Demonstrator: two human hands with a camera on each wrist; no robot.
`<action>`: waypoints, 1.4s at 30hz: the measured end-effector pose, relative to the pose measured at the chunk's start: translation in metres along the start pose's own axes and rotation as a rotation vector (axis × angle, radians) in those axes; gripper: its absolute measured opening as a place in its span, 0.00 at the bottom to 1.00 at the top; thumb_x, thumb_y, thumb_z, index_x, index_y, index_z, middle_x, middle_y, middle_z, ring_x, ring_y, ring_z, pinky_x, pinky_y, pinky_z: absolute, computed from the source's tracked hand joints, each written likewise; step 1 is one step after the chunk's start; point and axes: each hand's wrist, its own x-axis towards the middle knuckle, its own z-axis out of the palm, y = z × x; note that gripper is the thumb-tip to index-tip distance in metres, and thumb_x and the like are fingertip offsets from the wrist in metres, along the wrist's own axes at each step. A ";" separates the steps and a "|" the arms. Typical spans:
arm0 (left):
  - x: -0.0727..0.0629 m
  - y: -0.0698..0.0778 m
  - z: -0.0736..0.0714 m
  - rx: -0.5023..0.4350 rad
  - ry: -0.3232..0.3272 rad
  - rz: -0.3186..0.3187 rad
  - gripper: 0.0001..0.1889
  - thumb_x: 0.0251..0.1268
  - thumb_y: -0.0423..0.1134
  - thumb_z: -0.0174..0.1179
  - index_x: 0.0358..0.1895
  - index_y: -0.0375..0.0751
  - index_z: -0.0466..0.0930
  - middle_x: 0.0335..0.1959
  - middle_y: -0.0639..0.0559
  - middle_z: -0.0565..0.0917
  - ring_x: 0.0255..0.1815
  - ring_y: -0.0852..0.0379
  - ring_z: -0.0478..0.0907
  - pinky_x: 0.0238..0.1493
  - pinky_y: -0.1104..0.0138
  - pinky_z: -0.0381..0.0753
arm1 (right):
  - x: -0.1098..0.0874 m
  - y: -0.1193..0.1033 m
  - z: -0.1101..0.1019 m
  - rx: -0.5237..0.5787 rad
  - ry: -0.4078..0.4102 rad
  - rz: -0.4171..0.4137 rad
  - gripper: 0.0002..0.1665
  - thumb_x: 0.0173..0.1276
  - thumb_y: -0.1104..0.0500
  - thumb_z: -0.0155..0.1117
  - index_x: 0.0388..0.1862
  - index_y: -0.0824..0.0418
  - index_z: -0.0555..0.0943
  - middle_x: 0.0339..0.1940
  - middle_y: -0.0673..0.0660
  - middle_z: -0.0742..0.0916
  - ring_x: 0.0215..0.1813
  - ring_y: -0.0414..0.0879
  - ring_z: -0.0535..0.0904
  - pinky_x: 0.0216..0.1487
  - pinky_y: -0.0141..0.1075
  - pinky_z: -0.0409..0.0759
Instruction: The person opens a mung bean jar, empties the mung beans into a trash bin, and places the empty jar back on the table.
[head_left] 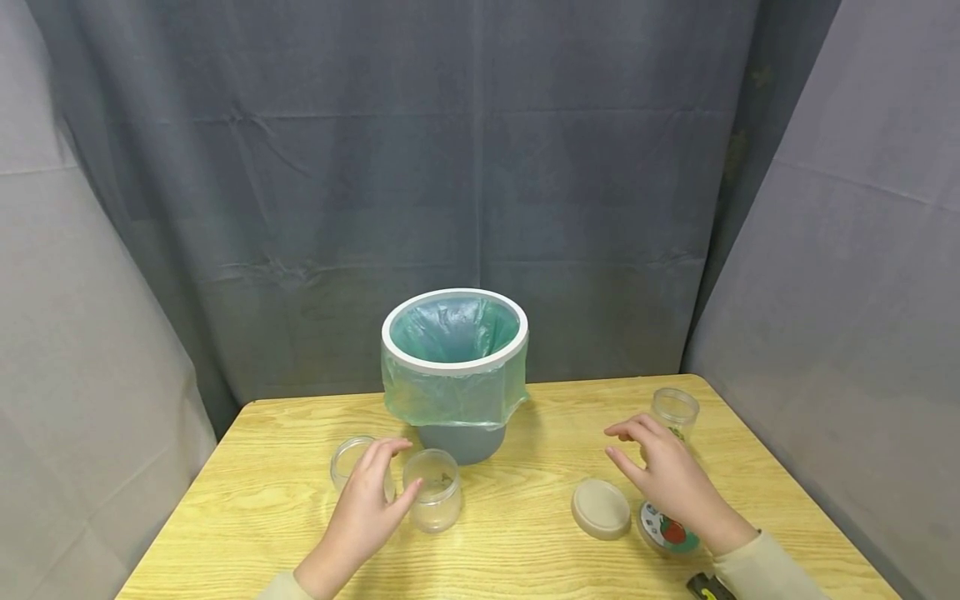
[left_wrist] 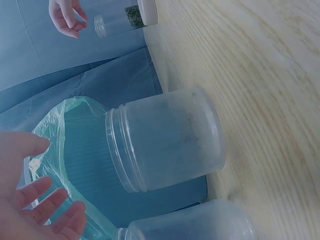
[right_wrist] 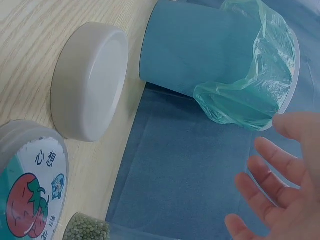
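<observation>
My left hand (head_left: 363,507) hovers by two clear, uncapped jars, its fingers loosely bent and thumb apart. The nearer jar (left_wrist: 170,140) has a few small specks inside; the other jar (left_wrist: 192,225) is partly covered by the hand in the head view. On the right, my right hand (head_left: 671,479) is held over the table with spread, relaxed fingers and nothing in its grasp. Below it lie a plain beige lid (head_left: 600,510) and a lid with a tomato picture (right_wrist: 30,200). Behind that hand stands a clear jar (head_left: 677,406) holding green beans or peas (right_wrist: 87,229).
A grey bin (head_left: 461,444) lined with a green plastic bag (head_left: 457,396) stands at the back middle of the wooden table (head_left: 517,554). A black and yellow object (head_left: 708,587) lies by the right sleeve. Grey curtains (head_left: 480,167) enclose the table.
</observation>
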 end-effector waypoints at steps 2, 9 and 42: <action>-0.001 0.001 -0.001 -0.001 -0.002 0.000 0.28 0.55 0.34 0.77 0.59 0.36 0.77 0.57 0.44 0.81 0.61 0.41 0.80 0.62 0.49 0.81 | 0.000 0.001 0.000 -0.002 0.002 0.003 0.15 0.68 0.58 0.74 0.53 0.54 0.86 0.46 0.48 0.84 0.39 0.38 0.74 0.35 0.33 0.73; -0.001 0.001 -0.001 -0.013 0.000 0.002 0.28 0.54 0.32 0.77 0.59 0.36 0.77 0.57 0.44 0.81 0.62 0.40 0.80 0.63 0.48 0.80 | -0.001 0.003 0.000 -0.003 0.003 0.007 0.15 0.68 0.57 0.74 0.54 0.55 0.86 0.46 0.49 0.84 0.40 0.38 0.75 0.36 0.34 0.74; -0.007 0.002 0.002 -0.029 -0.023 -0.018 0.28 0.57 0.34 0.76 0.61 0.35 0.76 0.59 0.43 0.80 0.64 0.38 0.78 0.65 0.45 0.78 | -0.001 0.032 -0.009 -0.014 0.062 0.102 0.20 0.71 0.56 0.70 0.59 0.62 0.83 0.56 0.64 0.82 0.54 0.65 0.78 0.49 0.62 0.75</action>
